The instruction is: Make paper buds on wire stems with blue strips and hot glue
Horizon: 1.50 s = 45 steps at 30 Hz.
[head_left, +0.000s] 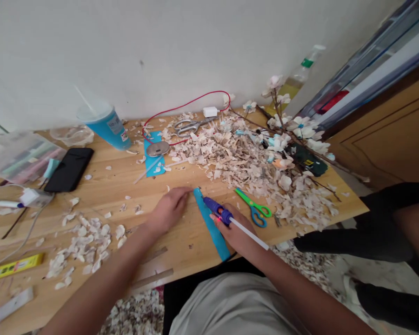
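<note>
My right hand (235, 228) is wrapped round a dark blue hot glue gun (214, 205), with a small red light glowing by my fingers. A long white glue stick (249, 235) pokes out of its back end. The gun's nozzle lies over a bright blue strip (214, 230) on the table. My left hand (170, 208) rests at the strip's far end with its fingers curled together; whatever is at the fingertips is too small to tell. Just right of the gun lie green and blue scissors (254, 207).
A big heap of pale dried petals or flakes (237, 156) covers the back right, beside a flowering branch (293, 132). Metal scissors (195, 124), a blue cup (108, 125), a phone (69, 170) and a bottle (300, 77) stand or lie around. Another person's dark-clothed leg (369, 237) is at right.
</note>
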{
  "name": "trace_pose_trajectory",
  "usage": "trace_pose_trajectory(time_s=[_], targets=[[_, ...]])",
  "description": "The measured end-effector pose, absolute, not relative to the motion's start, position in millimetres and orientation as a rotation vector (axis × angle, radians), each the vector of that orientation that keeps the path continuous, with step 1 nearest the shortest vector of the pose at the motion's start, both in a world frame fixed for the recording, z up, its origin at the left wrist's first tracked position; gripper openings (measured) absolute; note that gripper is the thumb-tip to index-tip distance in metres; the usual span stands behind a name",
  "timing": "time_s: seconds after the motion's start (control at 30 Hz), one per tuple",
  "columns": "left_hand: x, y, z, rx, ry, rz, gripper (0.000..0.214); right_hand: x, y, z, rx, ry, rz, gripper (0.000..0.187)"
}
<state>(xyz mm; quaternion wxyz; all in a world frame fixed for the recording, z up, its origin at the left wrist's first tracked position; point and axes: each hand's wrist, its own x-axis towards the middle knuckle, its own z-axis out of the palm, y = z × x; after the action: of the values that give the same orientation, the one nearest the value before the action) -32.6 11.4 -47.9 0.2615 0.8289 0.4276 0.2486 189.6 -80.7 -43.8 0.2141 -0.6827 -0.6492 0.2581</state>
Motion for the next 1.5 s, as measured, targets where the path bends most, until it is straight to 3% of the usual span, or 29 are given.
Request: trace_pose_trajectory(time_s=[0.27, 0.6, 1.23, 1.5], targets=[[-12.0, 86.8, -46.9, 2.527, 0.705, 0.441, 0.024, 190.2, -80.1, -39.3, -1.908, -1.822, 0.736, 0.018], [-9.8, 106.3, -52.6, 2.418, 0.580, 0.410, 0.016, 191.4, -79.4, -37.4, -1.873, -1.849, 0.772, 0.017], [1.3, 113.4, -46.4, 2.350, 0.740, 0.244, 0.008, 191.5, -79.0, -33.8, -1.903, -1.834, 0.792, 0.014], [1.3, 103.3, -38.1, 2.208, 1.193, 0.492, 0.016, 190.7, -79.7, -33.8, -1.929, -1.856, 0.758, 0.014]])
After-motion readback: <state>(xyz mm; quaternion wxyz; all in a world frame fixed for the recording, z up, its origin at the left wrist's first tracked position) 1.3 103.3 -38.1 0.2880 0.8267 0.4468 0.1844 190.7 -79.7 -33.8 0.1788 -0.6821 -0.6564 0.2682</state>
